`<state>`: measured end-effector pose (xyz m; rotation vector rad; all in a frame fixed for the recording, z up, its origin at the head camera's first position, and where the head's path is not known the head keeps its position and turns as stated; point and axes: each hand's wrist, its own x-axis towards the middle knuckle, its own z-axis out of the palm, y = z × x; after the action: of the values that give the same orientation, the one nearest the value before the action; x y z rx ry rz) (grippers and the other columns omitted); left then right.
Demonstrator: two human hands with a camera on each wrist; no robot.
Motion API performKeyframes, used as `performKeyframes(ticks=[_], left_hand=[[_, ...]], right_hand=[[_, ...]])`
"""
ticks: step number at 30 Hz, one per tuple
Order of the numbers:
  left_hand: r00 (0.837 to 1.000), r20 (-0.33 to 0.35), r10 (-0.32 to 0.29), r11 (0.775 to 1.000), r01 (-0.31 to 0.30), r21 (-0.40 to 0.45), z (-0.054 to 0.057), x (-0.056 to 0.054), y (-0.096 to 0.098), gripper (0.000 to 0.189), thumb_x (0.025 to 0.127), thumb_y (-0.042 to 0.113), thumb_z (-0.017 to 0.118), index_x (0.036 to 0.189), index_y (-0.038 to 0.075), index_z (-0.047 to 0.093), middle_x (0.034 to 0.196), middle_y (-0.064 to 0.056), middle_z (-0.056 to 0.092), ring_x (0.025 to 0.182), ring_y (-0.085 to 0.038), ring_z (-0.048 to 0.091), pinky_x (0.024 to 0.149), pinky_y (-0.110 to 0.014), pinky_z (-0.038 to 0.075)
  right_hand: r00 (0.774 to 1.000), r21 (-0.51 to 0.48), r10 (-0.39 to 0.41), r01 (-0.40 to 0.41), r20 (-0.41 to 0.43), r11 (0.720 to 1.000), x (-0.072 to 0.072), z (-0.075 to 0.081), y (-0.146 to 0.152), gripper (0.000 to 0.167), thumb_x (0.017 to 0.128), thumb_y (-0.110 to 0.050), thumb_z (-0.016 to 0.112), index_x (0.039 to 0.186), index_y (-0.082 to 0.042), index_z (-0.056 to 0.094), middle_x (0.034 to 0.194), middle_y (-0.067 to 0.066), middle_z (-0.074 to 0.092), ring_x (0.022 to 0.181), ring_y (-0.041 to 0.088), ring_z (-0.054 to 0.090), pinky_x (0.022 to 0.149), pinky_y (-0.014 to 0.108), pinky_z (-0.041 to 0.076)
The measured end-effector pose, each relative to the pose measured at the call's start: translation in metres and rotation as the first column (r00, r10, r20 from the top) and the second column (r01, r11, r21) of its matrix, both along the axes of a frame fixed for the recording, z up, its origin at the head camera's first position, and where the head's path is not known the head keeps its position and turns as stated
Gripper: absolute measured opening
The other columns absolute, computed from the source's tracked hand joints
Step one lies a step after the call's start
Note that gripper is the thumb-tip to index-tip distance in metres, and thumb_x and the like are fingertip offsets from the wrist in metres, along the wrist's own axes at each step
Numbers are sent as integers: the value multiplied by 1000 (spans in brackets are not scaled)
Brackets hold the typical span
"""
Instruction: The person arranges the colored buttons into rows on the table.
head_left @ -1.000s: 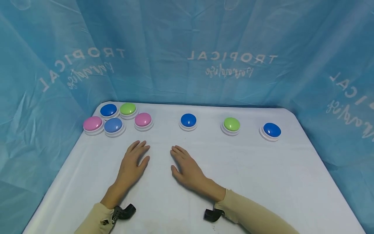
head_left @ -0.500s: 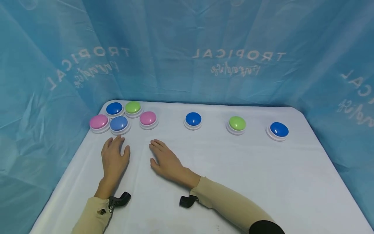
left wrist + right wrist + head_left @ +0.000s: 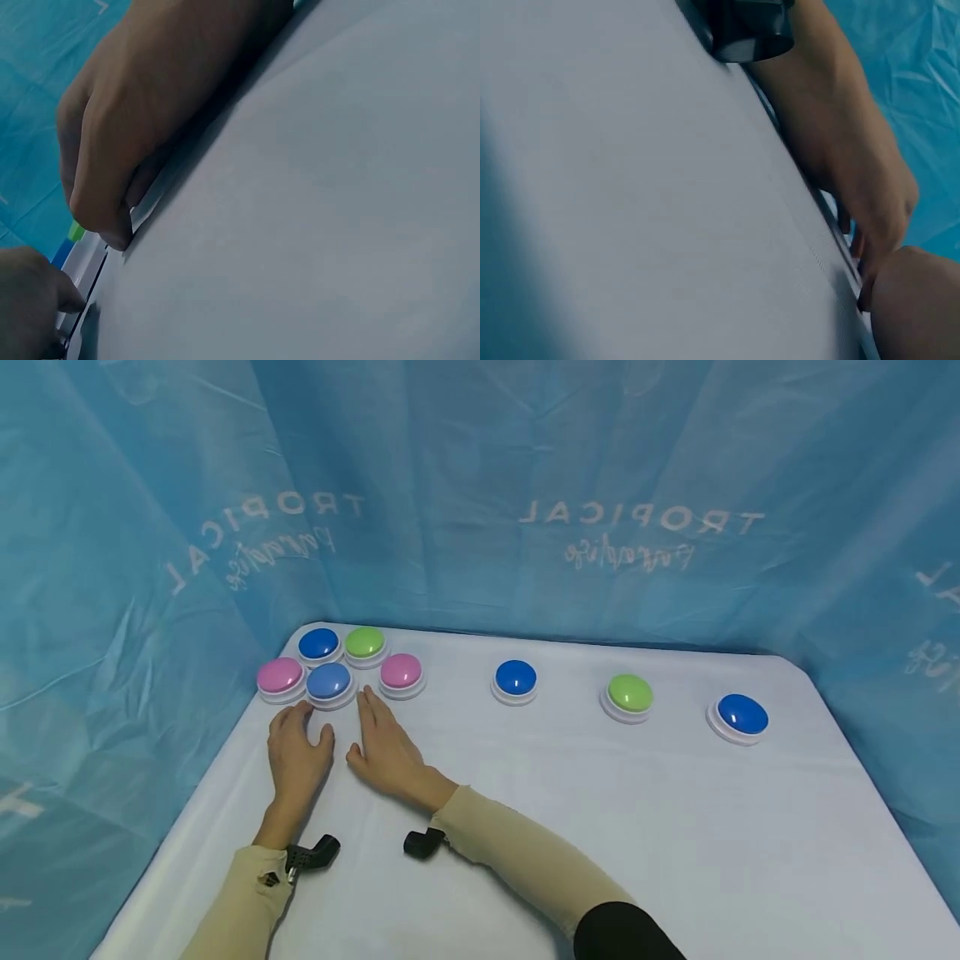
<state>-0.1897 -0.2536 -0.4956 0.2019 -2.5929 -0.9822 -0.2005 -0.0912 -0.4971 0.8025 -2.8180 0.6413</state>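
Note:
In the head view, several dome push buttons on white round bases form a cluster at the table's far left. My left hand (image 3: 296, 760) reaches to the near edge of the lighter blue button (image 3: 328, 682), its fingertips right at the base and its thumb apart. Beside it, my right hand (image 3: 390, 750) extends its fingers toward the gap between that button and a pink button (image 3: 401, 672). Around them are another pink button (image 3: 280, 676), a dark blue button (image 3: 318, 644) and a green button (image 3: 365, 643). Both wrist views show the hands low over the cloth.
A blue button (image 3: 515, 678), a green button (image 3: 630, 694) and another blue button (image 3: 742, 715) stand spaced out to the right. White cloth covers the table (image 3: 675, 827). A blue printed curtain (image 3: 465, 477) encloses its back and sides.
The left hand has moved left and forward to the lighter blue button. The right hand has come left toward the cluster, close to the left hand. The head view has shifted, and the buttons keep their arrangement.

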Motion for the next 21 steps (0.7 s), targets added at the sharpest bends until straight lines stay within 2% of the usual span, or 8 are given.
performKeyframes(ticks=[4,9,12,15,21], left_hand=[[999,-21,25,998,-24,59,0,-8,-3,51,97,9,64,144,-6,56,145,-26,59,144,-41,41,120,-61,32],[995,-76,59,994,-51,101,0,-17,0,45,94,3,66,137,-8,62,137,-27,65,136,-42,46,115,-58,35],[998,-64,27,993,-20,115,1,-22,7,47,94,4,65,139,-9,61,139,-28,63,135,-42,46,115,-58,35],[999,-30,-12,994,15,113,0,-26,13,54,94,8,65,145,-8,56,145,-27,60,139,-41,44,117,-57,35],[1000,-15,-26,992,28,119,-2,-30,11,60,93,11,69,149,-6,53,150,-25,57,141,-40,42,119,-57,33]], right_hand=[[1000,-31,-3,4,30,1000,-12,2,-9,88,97,-25,64,164,7,18,174,22,20,162,27,25,130,27,23],[999,59,-20,18,45,998,-27,2,-19,84,102,-30,57,164,9,15,173,24,22,162,30,24,131,28,16],[996,108,-77,71,49,992,-33,2,-20,83,104,-33,53,164,9,14,173,23,22,162,29,24,131,28,14],[991,112,-124,118,50,987,-39,1,-18,84,106,-36,53,165,8,12,174,22,22,163,27,23,131,27,15],[994,66,-96,92,58,994,-42,0,-15,87,106,-38,55,165,8,10,174,23,20,162,29,24,132,29,16]])
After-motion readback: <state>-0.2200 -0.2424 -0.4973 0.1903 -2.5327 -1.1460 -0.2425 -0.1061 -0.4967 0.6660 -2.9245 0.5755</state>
